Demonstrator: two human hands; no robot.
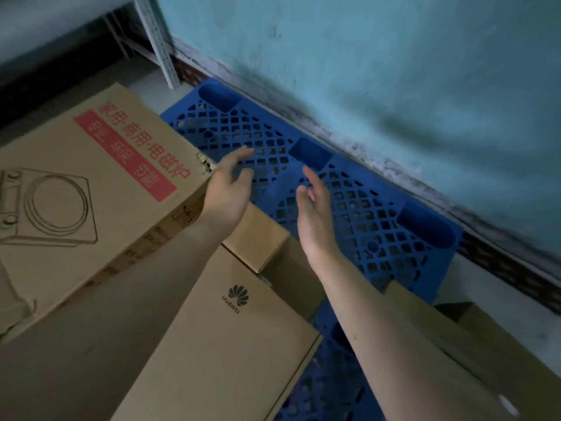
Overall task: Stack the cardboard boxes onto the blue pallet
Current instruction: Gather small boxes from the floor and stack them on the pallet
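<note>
A blue plastic lattice pallet (358, 208) lies on the floor along the teal wall. A large cardboard box with red print and a cooker drawing (91, 192) sits at the left, over the pallet's near edge. Below it lies a flat box with a black logo (230, 344), and a small plain box (258, 241) sits between them. My left hand (229, 189) hovers open beside the large box's torn corner. My right hand (314, 217) is open above the bare pallet, palm facing left. Neither hand holds anything.
A teal wall (394, 71) with a dirty base runs behind the pallet. A grey metal shelf post (158, 41) stands at the back left. More cardboard (473, 338) lies at the lower right, under my right forearm.
</note>
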